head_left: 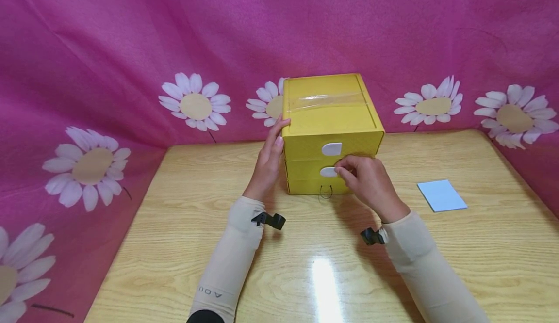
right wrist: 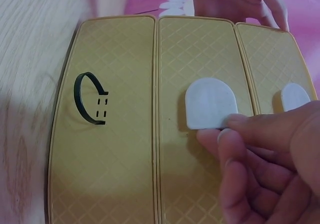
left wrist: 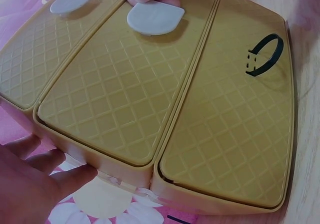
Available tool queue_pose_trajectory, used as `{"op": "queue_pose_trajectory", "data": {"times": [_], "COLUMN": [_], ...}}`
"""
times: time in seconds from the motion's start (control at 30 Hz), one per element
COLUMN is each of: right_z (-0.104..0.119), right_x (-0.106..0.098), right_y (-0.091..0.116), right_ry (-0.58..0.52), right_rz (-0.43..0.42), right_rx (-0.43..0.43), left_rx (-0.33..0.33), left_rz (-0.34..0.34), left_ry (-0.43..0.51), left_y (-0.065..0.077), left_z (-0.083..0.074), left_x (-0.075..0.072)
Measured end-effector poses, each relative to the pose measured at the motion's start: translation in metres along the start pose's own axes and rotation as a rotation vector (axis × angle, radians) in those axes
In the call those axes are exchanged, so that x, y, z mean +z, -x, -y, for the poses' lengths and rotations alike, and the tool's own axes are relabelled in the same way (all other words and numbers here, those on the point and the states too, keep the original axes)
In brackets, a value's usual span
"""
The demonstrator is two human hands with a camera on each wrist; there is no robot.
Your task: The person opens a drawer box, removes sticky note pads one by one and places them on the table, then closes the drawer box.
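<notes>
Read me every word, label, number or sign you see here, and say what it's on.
"CR", apparently, in white against the pink background beyond the yellow box; what bears it is unclear.
"AOU", perhaps, on the left sleeve; too small to be sure.
No readable text shows on the box or blue paper.

"CR" on cloth (left wrist: 20, 8), "AOU" on L slv (head_left: 229, 255)

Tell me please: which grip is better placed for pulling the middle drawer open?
Right, I would judge. The right grip pinches the white tab on the middle drawer. The left grip touches the left side of the yellow box, so it seems better suited to steadying.
</notes>
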State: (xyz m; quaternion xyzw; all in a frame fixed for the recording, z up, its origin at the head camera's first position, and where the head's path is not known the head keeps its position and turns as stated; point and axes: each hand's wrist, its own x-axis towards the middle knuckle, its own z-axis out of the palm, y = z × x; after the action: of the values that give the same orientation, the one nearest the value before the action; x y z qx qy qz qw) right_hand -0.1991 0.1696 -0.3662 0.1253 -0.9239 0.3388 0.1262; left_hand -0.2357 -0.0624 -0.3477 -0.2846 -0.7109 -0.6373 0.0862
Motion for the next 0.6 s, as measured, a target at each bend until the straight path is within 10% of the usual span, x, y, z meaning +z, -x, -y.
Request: {"op": "queue_pose_trajectory", "data": {"times": [0.6], "right_z": [0.0035], "right_x": [-0.0005], "right_y": [0.0047], "right_ry": [0.042], "right_rz": [-0.005], "right_rx": [-0.019], "left_rx": [-0.022], "left_rz": [0.013], "left_ry": [-0.007], "left_y": [-0.0005], "left_z": [0.0046], "left_x": [-0.0021]}}
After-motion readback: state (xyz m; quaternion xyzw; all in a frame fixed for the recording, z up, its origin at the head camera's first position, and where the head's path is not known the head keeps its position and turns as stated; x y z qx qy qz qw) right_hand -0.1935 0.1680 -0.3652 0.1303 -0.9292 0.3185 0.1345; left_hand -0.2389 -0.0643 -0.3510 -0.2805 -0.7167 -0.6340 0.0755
